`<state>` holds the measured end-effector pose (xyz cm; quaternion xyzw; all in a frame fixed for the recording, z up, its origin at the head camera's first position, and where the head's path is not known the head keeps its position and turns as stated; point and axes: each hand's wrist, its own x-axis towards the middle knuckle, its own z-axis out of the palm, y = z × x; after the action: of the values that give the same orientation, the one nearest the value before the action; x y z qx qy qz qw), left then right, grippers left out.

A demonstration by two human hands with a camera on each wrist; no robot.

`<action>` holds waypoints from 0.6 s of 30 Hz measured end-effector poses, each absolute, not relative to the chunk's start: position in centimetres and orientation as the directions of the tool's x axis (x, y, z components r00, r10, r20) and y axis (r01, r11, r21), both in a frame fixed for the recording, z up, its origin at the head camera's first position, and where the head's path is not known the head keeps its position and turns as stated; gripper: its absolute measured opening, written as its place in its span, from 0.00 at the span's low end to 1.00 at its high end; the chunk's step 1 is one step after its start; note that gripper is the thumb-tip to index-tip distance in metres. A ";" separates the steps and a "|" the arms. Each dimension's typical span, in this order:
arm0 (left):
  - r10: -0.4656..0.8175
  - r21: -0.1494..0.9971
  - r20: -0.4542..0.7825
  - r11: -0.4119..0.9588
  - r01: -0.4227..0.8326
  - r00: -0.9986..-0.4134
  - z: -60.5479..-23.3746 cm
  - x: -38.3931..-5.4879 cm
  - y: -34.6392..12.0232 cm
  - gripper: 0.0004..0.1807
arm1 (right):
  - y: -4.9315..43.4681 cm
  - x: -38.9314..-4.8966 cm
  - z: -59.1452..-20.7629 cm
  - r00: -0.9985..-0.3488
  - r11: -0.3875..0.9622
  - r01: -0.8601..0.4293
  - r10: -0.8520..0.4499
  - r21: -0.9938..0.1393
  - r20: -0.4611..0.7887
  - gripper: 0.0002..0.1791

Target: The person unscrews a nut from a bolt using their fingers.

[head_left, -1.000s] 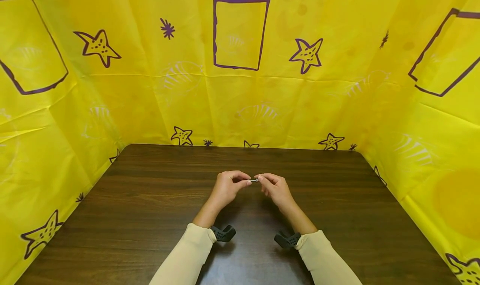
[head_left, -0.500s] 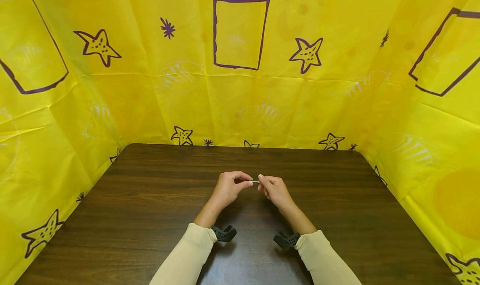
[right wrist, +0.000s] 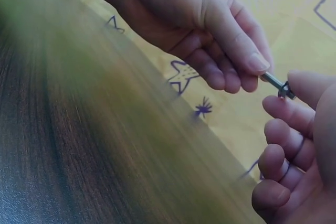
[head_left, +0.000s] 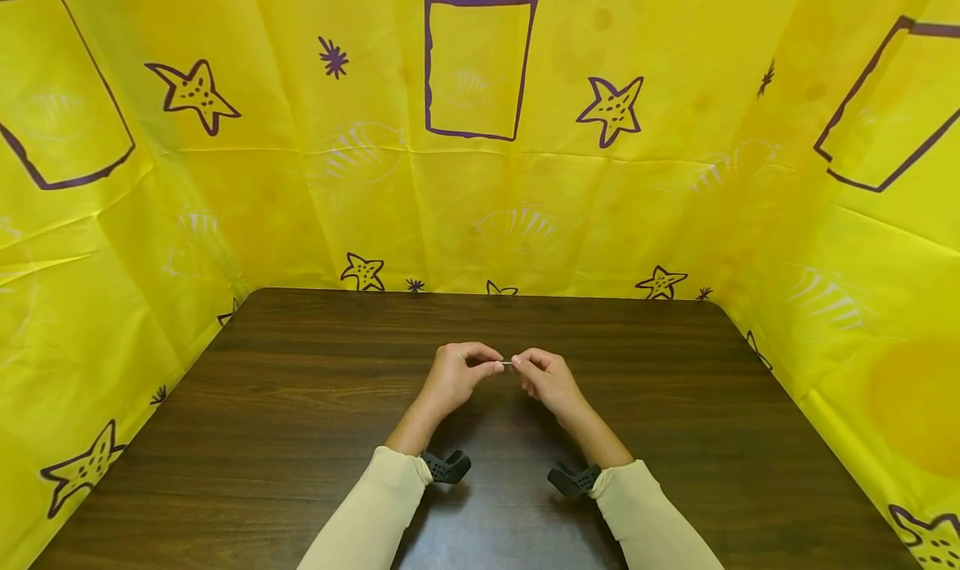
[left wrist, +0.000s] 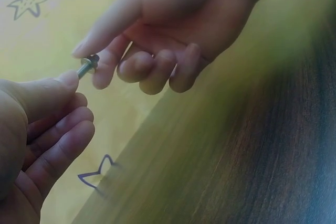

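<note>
In the head view, my left hand point(head_left: 457, 374) and right hand point(head_left: 553, 380) meet above the middle of the table, with a small metal bolt point(right wrist: 271, 81) lying level between them. Thumb and forefinger of the left hand pinch one end of its shank, which hides that end. Threads show on the shank in the left wrist view. Near the other end sits a small nut point(right wrist: 284, 89) with a wider, flange-like rim. My right thumb and forefinger pinch around this nut, while the other right fingers curl loosely below.
The dark wood-grain table point(head_left: 300, 437) spreads beneath both hands. A yellow curtain point(head_left: 480, 187) with starfish and fish drawings encloses its back and sides. Dark camera mounts point(head_left: 447, 467) sit on both wrists, by the cream sleeves point(head_left: 375, 503).
The right thumb and forefinger shift around the bolt's end, first lower, then thumb raised, now closed in nearer the left fingertips. The left hand stays almost still, gripping the bolt.
</note>
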<state>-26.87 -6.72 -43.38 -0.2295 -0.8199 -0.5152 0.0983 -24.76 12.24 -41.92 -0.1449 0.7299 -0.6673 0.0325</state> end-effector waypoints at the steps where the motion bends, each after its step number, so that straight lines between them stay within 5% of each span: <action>1: 0.274 0.799 0.400 0.364 0.479 -0.875 -43.4 -26.9 -6.7 0.03 | 12.2 -24.8 -41.9 -0.955 0.059 -0.171 -0.257 -0.984 0.150 0.13; 18: 0.236 0.808 0.414 0.349 0.474 -0.879 -43.6 -27.0 -6.8 0.03 | 12.4 -25.1 -42.5 -0.918 -0.019 -0.289 -0.278 -0.957 0.282 0.12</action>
<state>-27.03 -6.82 -43.64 -0.2182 -0.8136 -0.5270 0.1130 -25.09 12.39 -42.50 -0.2023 0.7003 -0.6846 -0.0038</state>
